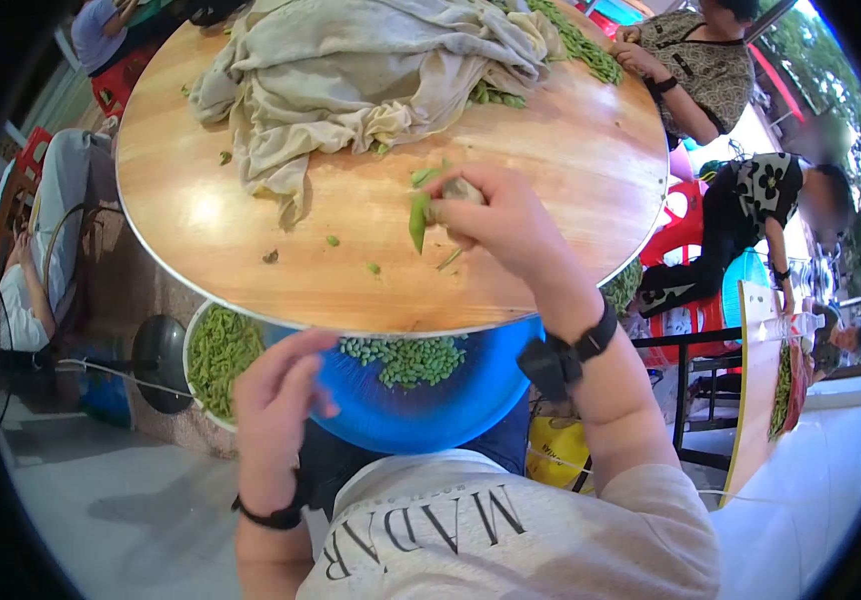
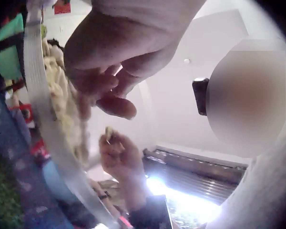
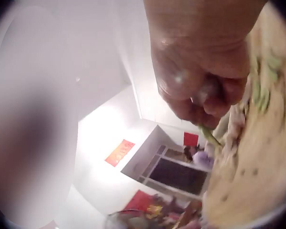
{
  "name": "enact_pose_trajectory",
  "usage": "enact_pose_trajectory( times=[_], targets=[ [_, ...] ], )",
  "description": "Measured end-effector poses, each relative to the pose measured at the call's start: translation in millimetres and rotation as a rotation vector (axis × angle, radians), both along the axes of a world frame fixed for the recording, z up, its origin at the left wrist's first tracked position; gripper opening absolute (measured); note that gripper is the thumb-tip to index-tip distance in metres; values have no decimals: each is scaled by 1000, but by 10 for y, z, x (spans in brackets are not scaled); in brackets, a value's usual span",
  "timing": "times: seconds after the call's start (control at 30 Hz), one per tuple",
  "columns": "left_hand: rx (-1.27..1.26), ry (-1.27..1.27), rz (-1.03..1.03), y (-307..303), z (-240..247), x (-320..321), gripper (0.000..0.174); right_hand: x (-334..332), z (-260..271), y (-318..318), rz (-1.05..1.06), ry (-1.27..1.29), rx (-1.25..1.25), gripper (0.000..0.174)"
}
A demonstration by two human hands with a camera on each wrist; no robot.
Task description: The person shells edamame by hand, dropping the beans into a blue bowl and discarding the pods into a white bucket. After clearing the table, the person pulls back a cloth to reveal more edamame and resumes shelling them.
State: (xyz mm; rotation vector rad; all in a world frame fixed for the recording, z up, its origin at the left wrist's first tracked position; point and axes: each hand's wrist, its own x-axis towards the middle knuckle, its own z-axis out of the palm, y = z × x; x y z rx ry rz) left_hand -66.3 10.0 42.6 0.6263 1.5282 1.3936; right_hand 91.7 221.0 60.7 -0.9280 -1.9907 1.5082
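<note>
My right hand (image 1: 491,215) is over the near half of the round wooden table (image 1: 511,275), pinching a green bean pod (image 1: 418,222) that points down from its fingers. A pale, rounded thing shows at the thumb of that hand; what it is cannot be made out. My left hand (image 1: 281,395), blurred, hovers at the left side of the blue basin (image 1: 471,420), its fingers loosely bent with nothing seen between them. Shelled green beans (image 1: 411,365) lie in the basin, partly under the table edge. In the right wrist view the pod (image 3: 210,137) sticks out below the fingertips.
A crumpled damp cloth (image 1: 341,70) covers the table's far part, with green pods (image 1: 581,45) beside it. Bits of pod dot the wood. Left of the basin stands a tub of green pods (image 1: 223,360). Other people sit or bend around the table; a side table (image 1: 751,390) stands right.
</note>
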Motion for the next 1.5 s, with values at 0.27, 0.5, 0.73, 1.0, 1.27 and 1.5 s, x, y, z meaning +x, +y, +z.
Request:
enact_pose_trajectory(
  times=[0.27,0.5,0.73,1.0,1.27,1.5],
  targets=[
    [170,-353,-241,263,-181,350,18,205,-102,-874,74,221,-350,15],
    [122,227,-128,23,-173,497,19,330,-265,-1075,142,186,-546,33],
    [266,722,-132,-75,-144,539,16,285,-225,-1205,173,86,-428,34],
    [325,660,-19,-88,-244,602,12,233,-304,-1289,63,117,-379,27],
    [100,-214,-18,-73,-275,559,11,202,-396,-1336,13,127,-242,22],
    [49,-540,-190,-33,-447,396,15,388,-426,-1226,157,-57,-163,12]
  ],
)
